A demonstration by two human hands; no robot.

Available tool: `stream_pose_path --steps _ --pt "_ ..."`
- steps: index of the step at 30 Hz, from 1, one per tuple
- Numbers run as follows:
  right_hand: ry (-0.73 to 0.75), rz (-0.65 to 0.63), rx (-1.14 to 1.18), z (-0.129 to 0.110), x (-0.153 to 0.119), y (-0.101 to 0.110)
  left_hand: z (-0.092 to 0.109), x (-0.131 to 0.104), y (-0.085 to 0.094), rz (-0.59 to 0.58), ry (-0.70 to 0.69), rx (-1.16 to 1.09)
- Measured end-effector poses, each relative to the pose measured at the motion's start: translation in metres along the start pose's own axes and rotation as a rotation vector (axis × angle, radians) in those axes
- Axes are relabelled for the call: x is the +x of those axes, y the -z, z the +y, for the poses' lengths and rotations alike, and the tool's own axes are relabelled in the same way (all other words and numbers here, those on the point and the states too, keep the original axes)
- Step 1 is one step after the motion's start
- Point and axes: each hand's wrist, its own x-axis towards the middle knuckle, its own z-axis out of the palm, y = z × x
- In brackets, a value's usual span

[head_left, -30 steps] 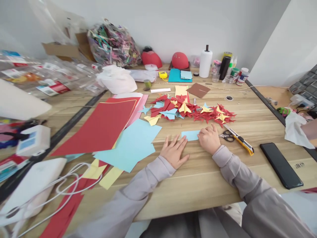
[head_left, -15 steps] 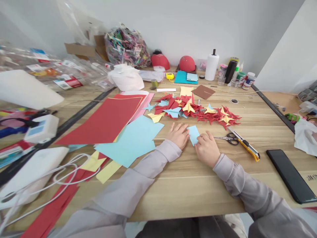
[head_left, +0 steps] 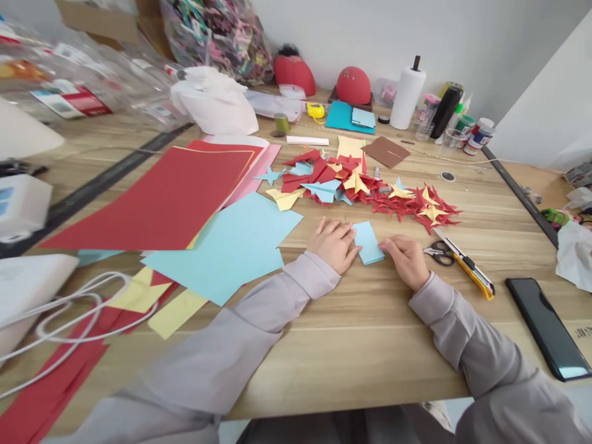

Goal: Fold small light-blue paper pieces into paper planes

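A small light-blue folded paper (head_left: 368,242) lies on the wooden table between my hands. My left hand (head_left: 333,244) rests flat with fingers stretched out, its fingertips at the paper's left edge. At the lower right corner of the paper, my right hand (head_left: 405,258) pinches the edge between thumb and forefinger. Just beyond lies a heap of folded red paper pieces (head_left: 319,172), mixed with yellow and blue ones. Large blue paper sheets (head_left: 226,246) spread out left of my left hand.
Black-handled scissors (head_left: 440,251) and a yellow utility knife (head_left: 472,269) lie right of my right hand, with a black phone (head_left: 548,327) farther right. Red sheets (head_left: 157,197) and a white cable (head_left: 83,333) occupy the left. A paper roll (head_left: 407,97) stands at the back.
My right hand has moved a little to the right, from over the blue paper to its lower right corner. More of the paper now shows. The camera view has tilted down and shifted.
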Motion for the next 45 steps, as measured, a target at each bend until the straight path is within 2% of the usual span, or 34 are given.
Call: stream_pose_path --steps 3,9,14,20,45 --pt "-0.053 0.012 0.083 0.0006 0.0017 0.0011 -0.0004 -0.0007 -0.0001 -0.008 -0.003 0.011" --pt "0.012 -0.049 -0.025 0.0046 0.0033 0.0036 0.0017 -0.0013 0.0016 0.000 0.003 0.009" --pt "0.026 -0.090 0.019 0.0075 0.0053 0.0052 0.0043 -0.0015 0.0033 -0.004 0.015 0.004" --pt "0.029 -0.092 0.057 0.0082 0.0066 0.0055 0.0046 -0.0021 0.0014 0.005 0.017 -0.002" --pt "0.108 -0.086 -0.074 0.0048 0.0062 0.0044 0.0061 -0.0036 0.0017 -0.003 -0.007 0.007"
